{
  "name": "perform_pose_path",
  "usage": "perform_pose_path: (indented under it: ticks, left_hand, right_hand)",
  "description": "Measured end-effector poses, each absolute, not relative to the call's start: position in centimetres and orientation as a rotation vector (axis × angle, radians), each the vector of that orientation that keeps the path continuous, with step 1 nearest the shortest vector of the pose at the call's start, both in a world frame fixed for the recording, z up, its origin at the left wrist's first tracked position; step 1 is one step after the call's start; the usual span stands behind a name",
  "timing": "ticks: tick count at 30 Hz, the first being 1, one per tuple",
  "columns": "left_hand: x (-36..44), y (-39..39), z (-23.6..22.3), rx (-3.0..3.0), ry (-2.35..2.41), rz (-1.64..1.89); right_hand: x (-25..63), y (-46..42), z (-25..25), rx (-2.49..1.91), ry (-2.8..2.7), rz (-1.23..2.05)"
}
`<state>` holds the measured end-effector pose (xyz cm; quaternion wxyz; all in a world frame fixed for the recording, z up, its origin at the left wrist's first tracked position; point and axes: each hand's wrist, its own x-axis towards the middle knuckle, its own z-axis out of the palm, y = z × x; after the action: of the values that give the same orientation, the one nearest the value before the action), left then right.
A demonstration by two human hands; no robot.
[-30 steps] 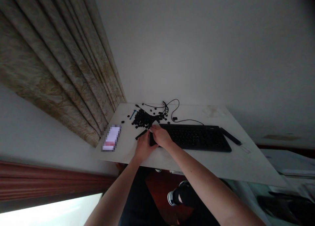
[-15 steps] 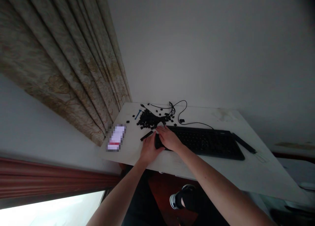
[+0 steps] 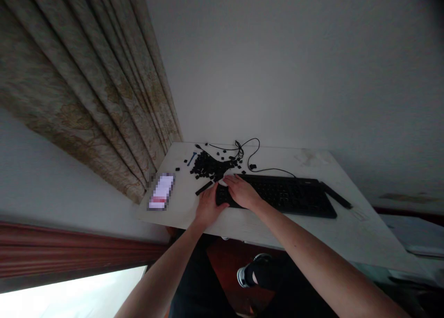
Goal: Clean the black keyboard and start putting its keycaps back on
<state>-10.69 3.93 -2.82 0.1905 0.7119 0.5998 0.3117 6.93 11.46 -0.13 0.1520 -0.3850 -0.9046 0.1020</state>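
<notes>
A black keyboard [image 3: 287,195] lies across a white table [image 3: 301,235]. My left hand [image 3: 208,206] rests against the keyboard's left end, fingers curled around its edge. My right hand [image 3: 242,191] lies palm down on the keys at the left end, fingers pointing left and pressed onto a small white thing I cannot make out. A long black bar-shaped keycap [image 3: 204,187] lies on the table just left of my fingers. A heap of loose black keycaps [image 3: 210,165] sits behind both hands.
A phone [image 3: 160,191] lies lit at the table's left edge by a patterned curtain [image 3: 86,91]. A black cable [image 3: 251,158] loops behind the keyboard, a small blue tool [image 3: 192,159] lies near the heap, and a black strip [image 3: 336,196] is at the keyboard's right end.
Both hands stay at the keyboard's left end; my right hand has slid slightly further onto the keys. The view has shifted with my head.
</notes>
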Motion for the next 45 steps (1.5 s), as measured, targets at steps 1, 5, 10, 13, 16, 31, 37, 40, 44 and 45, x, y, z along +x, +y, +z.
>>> perform_pose_path:
  ticks: [1,5,10,13,16,31,37,40,44,45]
  left_hand:
    - [-10.7,3.9,-2.8,1.999,1.682,0.874]
    - [-10.7,3.9,-2.6,2.010,1.678,0.857]
    - [-10.7,4.0,-2.7,2.051,1.701,0.854]
    - [-10.8,4.0,-2.6,2.091,1.689,0.856]
    - [-10.8,3.9,-2.6,2.109,1.701,0.838]
    - [-10.8,4.2,-3.3,2.217,1.777,0.799]
    - [-10.9,4.2,-3.2,2.234,1.771,0.825]
    - [-10.9,4.2,-3.1,2.216,1.780,0.802]
    - [-11.0,4.2,-3.3,2.192,1.780,0.799]
    - [-11.0,4.2,-3.3,2.188,1.782,0.801]
  right_hand:
    - [8.0,11.4,-0.1,-1.122,-2.588,0.284]
    - [9.0,11.1,0.0,-1.188,-2.575,0.236]
    - [4.1,10.6,0.2,-1.197,-2.586,0.229]
    - [3.5,10.4,0.4,-1.203,-2.571,0.223]
    - [6.4,10.3,0.4,-1.199,-2.576,0.199]
    - [4.4,10.2,0.7,-1.343,-2.494,0.293]
    - [3.5,11.2,0.8,-1.218,-2.482,0.409]
    - [6.9,11.4,0.4,-1.207,-2.484,0.400]
    - [12.6,11.3,0.2,-1.273,-2.462,0.339]
    - [14.0,11.2,0.2,-1.291,-2.456,0.319]
